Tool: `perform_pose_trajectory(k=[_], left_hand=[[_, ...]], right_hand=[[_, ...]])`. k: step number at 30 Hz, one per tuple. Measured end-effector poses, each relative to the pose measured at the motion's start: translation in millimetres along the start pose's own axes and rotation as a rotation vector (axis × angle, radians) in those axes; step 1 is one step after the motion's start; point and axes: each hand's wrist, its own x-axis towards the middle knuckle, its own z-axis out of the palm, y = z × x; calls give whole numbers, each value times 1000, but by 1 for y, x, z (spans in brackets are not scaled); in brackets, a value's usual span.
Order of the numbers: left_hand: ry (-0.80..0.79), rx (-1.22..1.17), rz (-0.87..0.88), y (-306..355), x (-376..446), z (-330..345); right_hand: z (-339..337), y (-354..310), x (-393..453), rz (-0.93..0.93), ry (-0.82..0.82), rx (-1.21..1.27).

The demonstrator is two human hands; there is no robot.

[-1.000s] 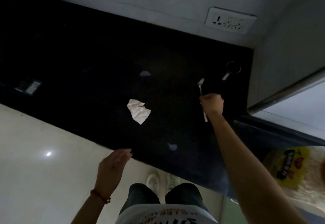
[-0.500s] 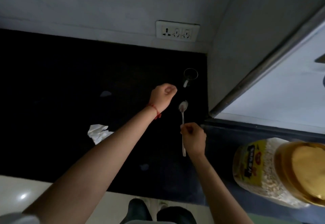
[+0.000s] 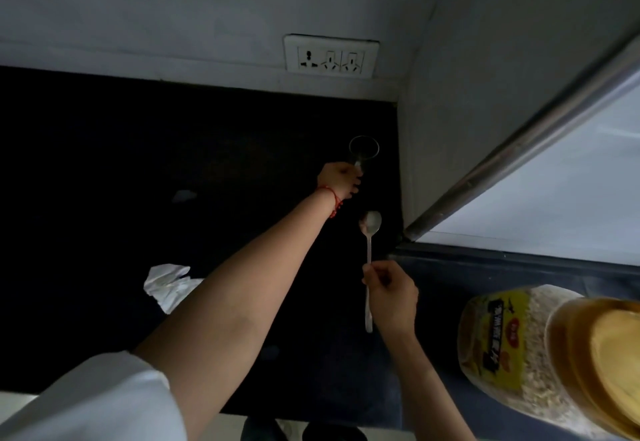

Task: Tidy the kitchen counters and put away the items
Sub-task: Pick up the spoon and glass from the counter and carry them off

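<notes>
A metal spoon [image 3: 370, 232] points away from me over the black counter [image 3: 104, 163], its handle gripped in my right hand [image 3: 393, 296]. My left hand [image 3: 339, 180], with a red thread on the wrist, reaches to the back right corner and closes on the lower part of a small clear glass [image 3: 363, 149] standing on the counter. A crumpled white tissue [image 3: 169, 284] lies on the counter left of my left forearm, partly hidden by it.
A large plastic jar with a yellow lid and label [image 3: 540, 354] stands close at the lower right. A white wall socket [image 3: 330, 57] sits above the counter's back edge. A grey cabinet side with a metal rail [image 3: 502, 163] bounds the right. Small pale scraps [image 3: 183, 195] lie on the counter.
My left hand rose from below the counter edge, crossed over the counter and reached the glass. The right hand kept hold of the spoon. The view shifted right.
</notes>
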Motion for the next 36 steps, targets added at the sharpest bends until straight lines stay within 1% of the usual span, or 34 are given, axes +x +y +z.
perform_pose_trajectory(k=[3, 7, 11, 15, 18, 23, 26, 31, 34, 36], left_hand=[[10, -30, 36, -1, -16, -10], [45, -76, 98, -11, -57, -37], [187, -168, 143, -34, -115, -68], [351, -237, 173, -63, -186, -107], [499, -264, 146, -94, -243, -141], [795, -326, 108, -156, -347, -190], [942, -372, 69, -197, -409, -207], [1136, -492, -31, -265, -494, -217], [1227, -547, -89, -308, -543, -224], [1262, -570, -128, -330, -564, -225]], right_hand=[[-2, 1, -1, -2, 5, -5], [-3, -5, -5, -27, -7, -11], [2, -17, -13, -73, -31, -16], [22, -34, -29, -158, -122, -45], [47, -47, -49, -246, -238, -57], [98, -59, -105, -364, -531, -70], [132, -61, -152, -423, -695, -109], [180, -53, -231, -507, -926, -177], [208, -41, -279, -579, -1002, -268], [220, -36, -299, -612, -1032, -315]])
